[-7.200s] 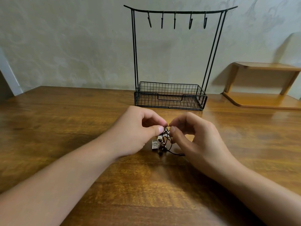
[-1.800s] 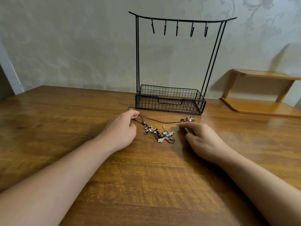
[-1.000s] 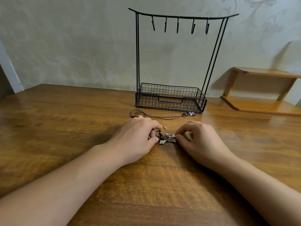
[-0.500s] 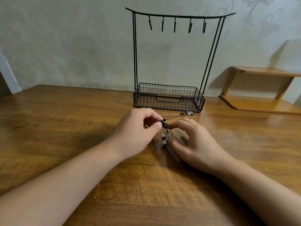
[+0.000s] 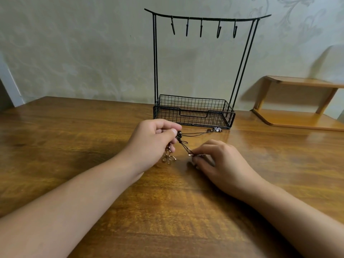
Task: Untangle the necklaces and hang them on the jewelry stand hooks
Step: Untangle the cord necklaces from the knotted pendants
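Left hand (image 5: pixel 152 142) raised just off the counter (image 5: pixel 74 146), fingers curled, thumb and forefinger pinching the knot of dark necklace cords (image 5: pixel 179 135). A flower-shaped pendant (image 5: pixel 168 158) hangs beneath that hand, touching or nearly touching the counter (cannot tell which). Right hand (image 5: pixel 221 161) rests low on the counter, fingers curled, tips pinching a small metal pendant (image 5: pixel 195 155) at the end of a taut cord. Another cord (image 5: pixel 197 134) runs right to a charm (image 5: pixel 216 129) lying just in front of the jewelry stand (image 5: pixel 193 114). All five hooks (image 5: pixel 201 28) bare. Wooden shelf (image 5: pixel 297 105) at far right, well apart.
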